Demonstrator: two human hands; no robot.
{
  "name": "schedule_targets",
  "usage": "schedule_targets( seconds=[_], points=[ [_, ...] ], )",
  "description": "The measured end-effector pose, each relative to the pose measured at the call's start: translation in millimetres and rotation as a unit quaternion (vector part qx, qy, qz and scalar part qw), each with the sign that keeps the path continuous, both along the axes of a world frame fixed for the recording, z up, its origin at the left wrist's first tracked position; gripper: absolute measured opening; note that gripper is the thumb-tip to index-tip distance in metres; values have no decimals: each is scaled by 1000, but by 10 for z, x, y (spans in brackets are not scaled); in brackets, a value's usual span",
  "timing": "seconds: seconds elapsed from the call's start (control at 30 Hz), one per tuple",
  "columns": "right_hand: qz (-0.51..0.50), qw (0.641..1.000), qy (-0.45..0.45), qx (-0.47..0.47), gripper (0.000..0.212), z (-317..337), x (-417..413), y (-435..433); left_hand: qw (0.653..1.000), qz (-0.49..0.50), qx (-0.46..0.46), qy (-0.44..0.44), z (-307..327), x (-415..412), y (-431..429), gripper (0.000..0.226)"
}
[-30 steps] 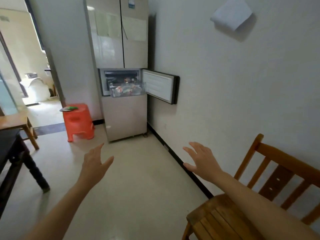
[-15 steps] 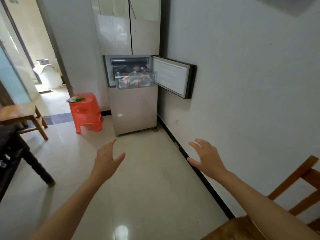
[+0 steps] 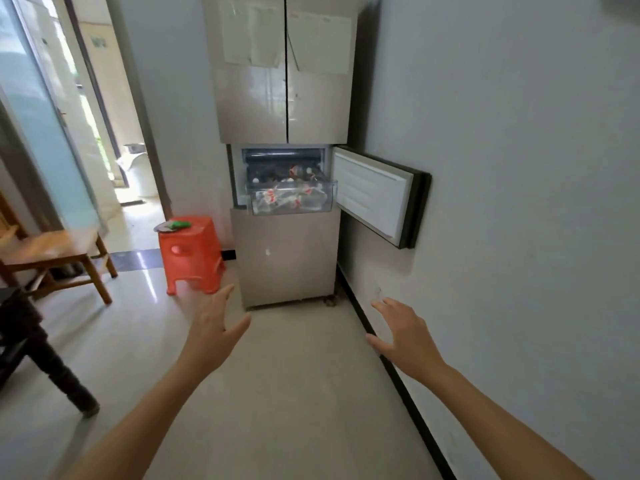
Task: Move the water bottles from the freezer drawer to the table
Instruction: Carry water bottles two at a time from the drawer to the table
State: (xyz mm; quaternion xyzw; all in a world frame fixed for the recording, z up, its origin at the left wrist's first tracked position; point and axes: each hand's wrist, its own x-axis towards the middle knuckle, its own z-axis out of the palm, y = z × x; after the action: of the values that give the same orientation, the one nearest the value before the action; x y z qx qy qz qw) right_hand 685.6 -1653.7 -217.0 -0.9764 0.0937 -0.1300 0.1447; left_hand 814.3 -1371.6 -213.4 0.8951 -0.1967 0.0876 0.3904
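Observation:
A tall beige fridge [image 3: 284, 265] stands against the far wall. Its freezer door [image 3: 377, 195] is swung open to the right. A clear freezer drawer [image 3: 330, 199] is pulled out, and several water bottles [image 3: 280, 199] with red-and-white labels lie inside it. My left hand [image 3: 214, 327] and my right hand [image 3: 405, 337] are stretched out in front of me, well short of the fridge, fingers spread and holding nothing. The dark table [image 3: 20, 344] shows only at the left edge.
An orange plastic stool [image 3: 190, 258] with a plate and a green item on top stands left of the fridge. A wooden chair [image 3: 52, 251] sits at the left. The white wall [image 3: 519, 202] runs along my right, and pale floor [image 3: 294, 393] leads toward the fridge.
The fridge has grown larger and moved toward the centre as I come closer. The wooden chair at the lower right has dropped out of view. Both hands stay open and raised.

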Motion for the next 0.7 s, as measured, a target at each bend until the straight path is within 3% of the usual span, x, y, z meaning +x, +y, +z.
schedule_targets(
  seconds=[0.2, 0.53, 0.7],
  points=[
    [34, 998, 44, 11, 65, -219, 965, -305, 998, 53, 10, 35, -275, 840, -168, 63],
    [72, 996, 51, -28, 64, 82, 2944, -974, 994, 84, -53, 49, -282, 2656, -877, 60],
    [38, 998, 47, 36, 64, -21, 3451, -1411, 995, 62, -42, 67, -375, 3204, -1347, 60]
  ],
)
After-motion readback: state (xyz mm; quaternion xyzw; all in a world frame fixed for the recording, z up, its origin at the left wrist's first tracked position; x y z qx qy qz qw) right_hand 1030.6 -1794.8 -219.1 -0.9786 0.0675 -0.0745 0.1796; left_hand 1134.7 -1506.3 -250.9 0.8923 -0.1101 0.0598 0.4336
